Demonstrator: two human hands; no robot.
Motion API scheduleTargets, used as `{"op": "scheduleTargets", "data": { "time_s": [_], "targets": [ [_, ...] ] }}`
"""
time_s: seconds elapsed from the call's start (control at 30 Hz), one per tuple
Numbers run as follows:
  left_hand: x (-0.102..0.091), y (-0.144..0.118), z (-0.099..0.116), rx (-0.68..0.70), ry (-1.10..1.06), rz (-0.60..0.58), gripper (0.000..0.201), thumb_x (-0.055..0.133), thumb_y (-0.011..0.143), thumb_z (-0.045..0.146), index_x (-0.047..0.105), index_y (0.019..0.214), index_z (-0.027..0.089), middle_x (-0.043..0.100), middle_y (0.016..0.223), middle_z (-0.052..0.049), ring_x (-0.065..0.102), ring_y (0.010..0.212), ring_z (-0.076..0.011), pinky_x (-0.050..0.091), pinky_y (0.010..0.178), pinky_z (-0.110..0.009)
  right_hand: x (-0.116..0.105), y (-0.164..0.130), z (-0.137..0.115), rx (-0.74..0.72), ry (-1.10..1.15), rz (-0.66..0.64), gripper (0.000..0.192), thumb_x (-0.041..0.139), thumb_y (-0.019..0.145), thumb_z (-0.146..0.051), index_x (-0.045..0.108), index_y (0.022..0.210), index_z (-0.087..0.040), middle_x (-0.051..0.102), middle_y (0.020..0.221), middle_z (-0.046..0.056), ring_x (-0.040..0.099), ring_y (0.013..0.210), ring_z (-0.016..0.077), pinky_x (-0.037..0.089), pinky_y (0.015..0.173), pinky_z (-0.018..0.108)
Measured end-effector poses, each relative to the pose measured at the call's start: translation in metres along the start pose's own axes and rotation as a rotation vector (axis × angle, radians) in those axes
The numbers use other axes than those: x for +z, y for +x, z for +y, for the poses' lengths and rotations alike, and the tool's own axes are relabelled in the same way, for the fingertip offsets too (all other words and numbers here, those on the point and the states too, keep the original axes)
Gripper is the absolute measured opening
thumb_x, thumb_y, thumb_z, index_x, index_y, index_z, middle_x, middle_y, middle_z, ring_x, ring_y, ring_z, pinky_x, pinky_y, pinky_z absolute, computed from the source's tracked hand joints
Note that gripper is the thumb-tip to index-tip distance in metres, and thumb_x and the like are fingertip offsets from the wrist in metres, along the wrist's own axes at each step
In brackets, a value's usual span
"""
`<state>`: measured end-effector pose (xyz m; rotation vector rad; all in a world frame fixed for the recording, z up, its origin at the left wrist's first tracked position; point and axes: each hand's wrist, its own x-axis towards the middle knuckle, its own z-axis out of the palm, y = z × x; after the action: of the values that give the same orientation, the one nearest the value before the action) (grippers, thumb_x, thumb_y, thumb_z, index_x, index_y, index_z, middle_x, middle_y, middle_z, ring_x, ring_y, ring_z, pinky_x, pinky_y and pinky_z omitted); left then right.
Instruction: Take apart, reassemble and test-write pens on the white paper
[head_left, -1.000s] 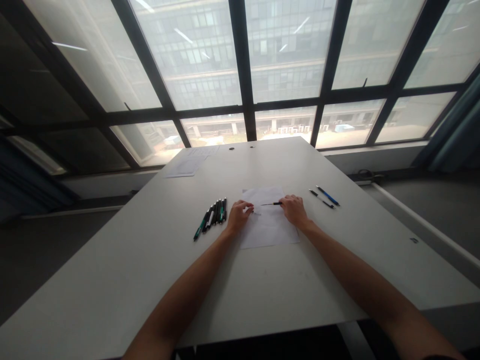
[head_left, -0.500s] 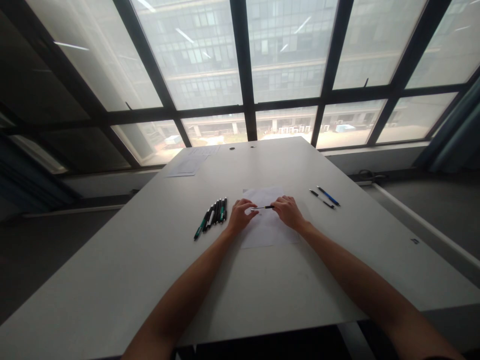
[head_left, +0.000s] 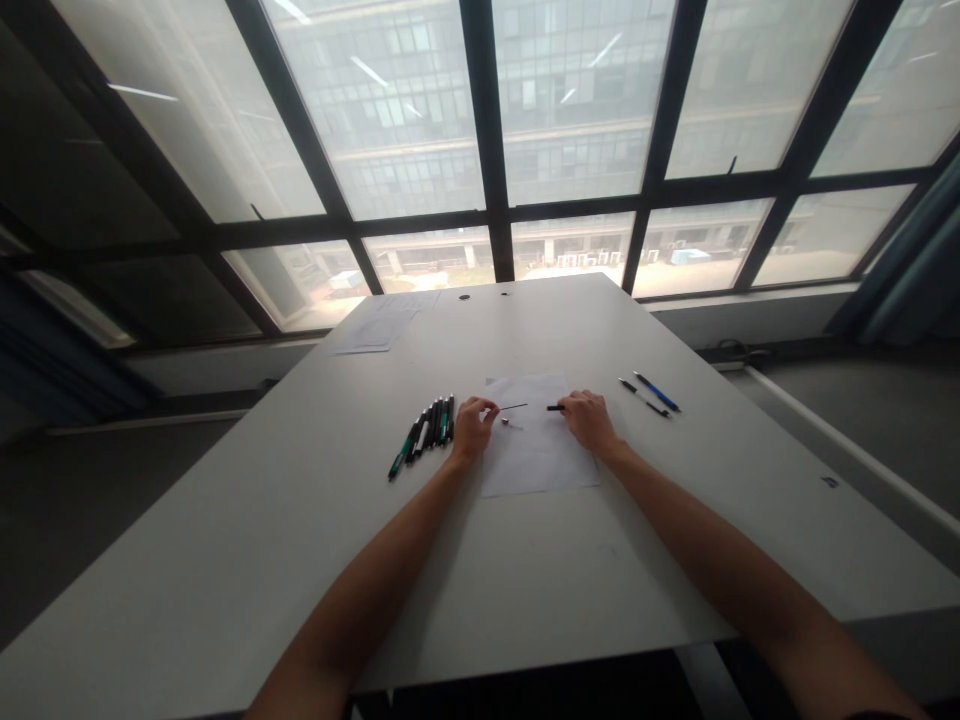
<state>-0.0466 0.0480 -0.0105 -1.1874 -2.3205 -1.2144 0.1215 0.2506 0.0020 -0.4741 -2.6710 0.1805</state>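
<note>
Head: left fingers pinch rod; right fingers, barrel.

1. The thin rod is coloured dark, the short barrel black.
2. The paper sheet is seen plain white; the desk, off-white.
3. In the pen row, black is broken by green and white.
4. The rightmost pen is coloured blue and black.
5. The curtains are coloured blue.

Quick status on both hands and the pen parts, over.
Left hand pinching thin dark rod. Right hand gripping black pen barrel. Rod and barrel apart, over paper. Small loose piece near left hand, outside the gap between them.
</note>
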Motion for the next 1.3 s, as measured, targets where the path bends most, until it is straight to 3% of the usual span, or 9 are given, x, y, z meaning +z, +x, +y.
{"op": "scheduleTargets", "data": {
  "time_s": [0.17,0.43,0.83,0.97,1.17,1.3],
  "targets": [
    [0.002,0.000,-0.003,-0.072,0.043,0.026,0.011,0.063,0.083,0.025,0.071,0.081,0.018,0.067,0.087,-0.006,0.060,0.083,-0.0203,0.047,0.082,-0.035,-0.002,0.000,0.004,0.109,-0.043,-0.028,0.020,0.052,0.095,-0.021,0.072,0.101,-0.021,0.065,0.102,0.011,0.053,0.099,0.0233,0.034,0.082,0.034],
    [0.001,-0.001,0.000,-0.164,0.141,0.027,0.010,0.068,0.080,0.028,0.074,0.081,0.021,0.067,0.092,-0.006,0.062,0.086,-0.0219,0.046,0.080,-0.034,0.003,0.000,0.006,0.099,-0.044,-0.055,0.022,0.053,0.094,-0.020,0.072,0.104,-0.021,0.061,0.107,0.012,0.051,0.103,0.0242,0.036,0.081,0.034],
    [0.001,-0.001,0.003,-0.033,0.094,-0.022,0.009,0.068,0.083,0.028,0.074,0.083,0.021,0.067,0.094,-0.005,0.060,0.092,-0.0220,0.045,0.091,-0.039,-0.002,-0.001,0.002,0.061,0.026,0.008,0.023,0.053,0.093,-0.015,0.070,0.108,-0.020,0.063,0.109,0.011,0.051,0.105,0.0242,0.035,0.086,0.035],
    [0.000,-0.001,0.009,0.065,0.026,-0.063,0.007,0.069,0.083,0.029,0.073,0.083,0.023,0.068,0.095,-0.004,0.060,0.096,-0.0213,0.044,0.093,-0.039,-0.005,-0.001,-0.006,-0.094,0.173,0.076,0.022,0.058,0.092,-0.022,0.067,0.112,-0.021,0.065,0.109,0.008,0.052,0.104,0.0213,0.035,0.089,0.033],
    [-0.003,-0.002,0.017,0.140,-0.034,-0.117,0.009,0.068,0.084,0.032,0.073,0.083,0.024,0.068,0.098,-0.005,0.060,0.099,-0.0219,0.044,0.096,-0.041,-0.002,-0.002,-0.022,-0.267,0.258,0.014,0.015,0.058,0.094,-0.025,0.072,0.100,-0.023,0.069,0.099,0.005,0.056,0.099,0.0190,0.032,0.093,0.033],
    [-0.004,-0.002,0.017,0.126,-0.027,-0.078,0.017,0.065,0.087,0.031,0.071,0.102,0.025,0.068,0.104,-0.005,0.059,0.103,-0.0222,0.044,0.096,-0.040,-0.002,-0.002,-0.025,-0.202,0.207,-0.013,0.018,0.055,0.095,-0.023,0.073,0.093,-0.021,0.070,0.095,0.006,0.057,0.098,0.0193,0.030,0.092,0.033]
  ]
}}
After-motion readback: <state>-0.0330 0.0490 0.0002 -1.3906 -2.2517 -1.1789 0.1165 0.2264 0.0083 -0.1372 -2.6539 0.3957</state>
